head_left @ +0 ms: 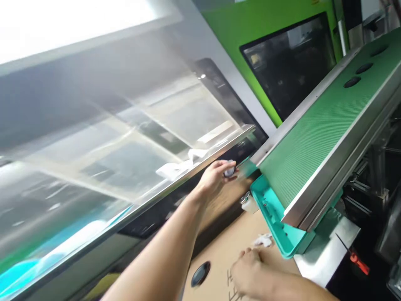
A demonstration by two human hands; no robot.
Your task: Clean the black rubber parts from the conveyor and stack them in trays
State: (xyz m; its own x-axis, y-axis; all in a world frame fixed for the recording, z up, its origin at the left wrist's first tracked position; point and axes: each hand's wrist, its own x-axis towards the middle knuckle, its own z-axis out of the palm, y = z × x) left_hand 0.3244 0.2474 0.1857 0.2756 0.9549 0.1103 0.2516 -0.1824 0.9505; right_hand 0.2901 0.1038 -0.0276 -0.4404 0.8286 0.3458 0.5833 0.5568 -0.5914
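Observation:
My left hand (214, 177) is stretched out toward the lower end of the conveyor, its fingers closed on a small round disc (229, 169) with a pale face and a dark rim. Over the brown cardboard (219, 246), my right hand (247, 269) has its fingers curled in; whether anything is inside them is hidden. A glossy black round part (200, 274) lies on the cardboard to the left of that hand. Just beyond the curled fingers is a crumpled white scrap (263, 240). Dark handwritten marks show on the cardboard beside the wrist.
A green conveyor belt (326, 129) slopes up to the right, carrying three black discs (352, 82). Its lower end overhangs a teal tray (290, 246). A small white container (249, 203) stands by the tray. A red-handled tool (359, 263) lies right. A clear panel's metal-edged ledge (200, 164) borders the left.

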